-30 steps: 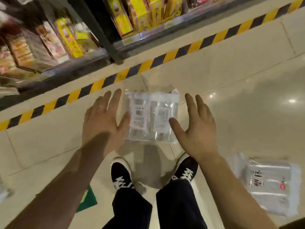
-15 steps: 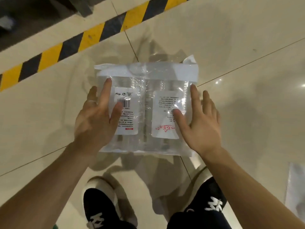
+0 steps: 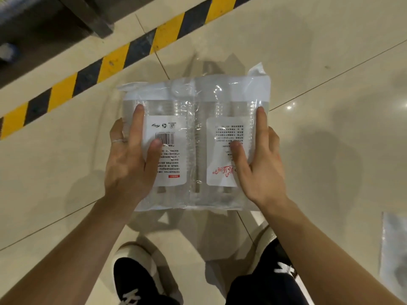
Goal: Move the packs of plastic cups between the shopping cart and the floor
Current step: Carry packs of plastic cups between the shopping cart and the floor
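Two black shoes (image 3: 134, 279) stand on the pale tiled floor (image 3: 330, 150). Just beyond them, the pack of plastic cups (image 3: 195, 148) sits between both hands, over the tiles in front of the feet. The left hand (image 3: 128, 166) and right hand (image 3: 261, 172) clasp its sides, thumbs pressed on its white printed labels. It is clear crinkled film round two side-by-side stacks. Another pack (image 3: 394, 249) lies at right. Farther off runs yellow-black tape (image 3: 110, 62).
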Motion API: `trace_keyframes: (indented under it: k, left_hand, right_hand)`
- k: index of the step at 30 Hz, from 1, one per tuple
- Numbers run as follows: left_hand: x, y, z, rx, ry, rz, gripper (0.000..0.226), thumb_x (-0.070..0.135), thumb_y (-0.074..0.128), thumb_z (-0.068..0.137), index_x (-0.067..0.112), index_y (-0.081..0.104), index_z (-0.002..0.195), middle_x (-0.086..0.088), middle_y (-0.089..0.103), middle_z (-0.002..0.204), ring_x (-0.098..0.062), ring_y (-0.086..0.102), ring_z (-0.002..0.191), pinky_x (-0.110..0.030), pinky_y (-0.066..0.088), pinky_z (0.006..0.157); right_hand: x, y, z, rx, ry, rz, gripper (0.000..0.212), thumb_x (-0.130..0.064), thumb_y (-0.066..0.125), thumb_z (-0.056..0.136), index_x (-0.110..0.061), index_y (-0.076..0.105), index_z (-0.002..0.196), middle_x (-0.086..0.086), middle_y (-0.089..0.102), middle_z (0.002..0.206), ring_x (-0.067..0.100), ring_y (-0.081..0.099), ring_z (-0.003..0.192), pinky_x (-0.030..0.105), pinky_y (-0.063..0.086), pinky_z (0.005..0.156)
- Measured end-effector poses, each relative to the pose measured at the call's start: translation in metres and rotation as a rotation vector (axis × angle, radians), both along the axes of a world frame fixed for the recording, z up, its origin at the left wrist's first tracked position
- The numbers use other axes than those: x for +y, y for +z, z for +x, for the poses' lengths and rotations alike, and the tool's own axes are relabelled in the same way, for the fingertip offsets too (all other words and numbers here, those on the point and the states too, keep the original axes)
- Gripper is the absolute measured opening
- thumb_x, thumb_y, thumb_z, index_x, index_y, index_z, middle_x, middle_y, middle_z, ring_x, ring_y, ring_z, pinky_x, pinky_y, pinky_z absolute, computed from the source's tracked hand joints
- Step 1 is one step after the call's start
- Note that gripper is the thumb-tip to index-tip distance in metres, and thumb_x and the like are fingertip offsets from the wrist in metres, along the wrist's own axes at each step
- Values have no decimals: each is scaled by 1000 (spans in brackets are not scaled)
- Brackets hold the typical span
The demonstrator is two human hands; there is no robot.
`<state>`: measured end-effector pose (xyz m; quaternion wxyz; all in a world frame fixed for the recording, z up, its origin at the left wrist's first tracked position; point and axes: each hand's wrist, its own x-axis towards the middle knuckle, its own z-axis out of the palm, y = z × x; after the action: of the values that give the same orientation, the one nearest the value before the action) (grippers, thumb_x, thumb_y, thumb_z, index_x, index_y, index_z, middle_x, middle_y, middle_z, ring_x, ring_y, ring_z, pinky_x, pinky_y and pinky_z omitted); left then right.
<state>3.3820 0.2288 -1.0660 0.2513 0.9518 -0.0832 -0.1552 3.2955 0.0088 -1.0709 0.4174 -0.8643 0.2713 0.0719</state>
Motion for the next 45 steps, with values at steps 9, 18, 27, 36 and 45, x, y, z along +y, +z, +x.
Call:
trace_keyframes:
  k: [9,18,27,36,45]
  left_hand:
    - [-81,159,38,-121,-44,-65,61,52,34,100,39,8,155,-12,17,159,-18,25,140,-27,30,101]
    - [-211,412,81,-336,-118,-267,58,46,31,101,31,16,155,-9,27,155,-19,33,133,-23,29,95]
    - [-336,732,87,-508,-292,-521,61,39,38,101,14,25,155,-12,34,154,-18,28,139,-10,14,109]
    - [-353,1011,40,-614,-473,-700,68,48,40,93,29,21,155,-6,29,157,-16,23,141,-17,17,107]
    - [-276,1159,-35,-706,-625,-759,65,55,40,96,48,5,151,-4,20,160,-35,39,134,-55,43,99]
  right_hand:
    - [-74,161,24,-89,-116,-43,72,-48,48,97,-40,4,154,-1,31,149,-3,33,119,15,28,85]
    - [-194,423,39,-311,-236,-211,72,-44,51,97,-32,10,155,-3,37,145,-39,16,102,0,26,79]
    - [-291,758,7,-524,-468,-463,69,-36,54,97,-30,17,155,2,36,149,-1,31,130,-7,16,91]
    - [-279,1027,-67,-726,-642,-647,67,-30,52,98,-31,16,155,6,36,148,13,35,131,7,21,91]
    - [-159,1173,-162,-814,-763,-788,63,-32,44,99,-44,13,152,0,31,150,12,37,127,27,31,93]
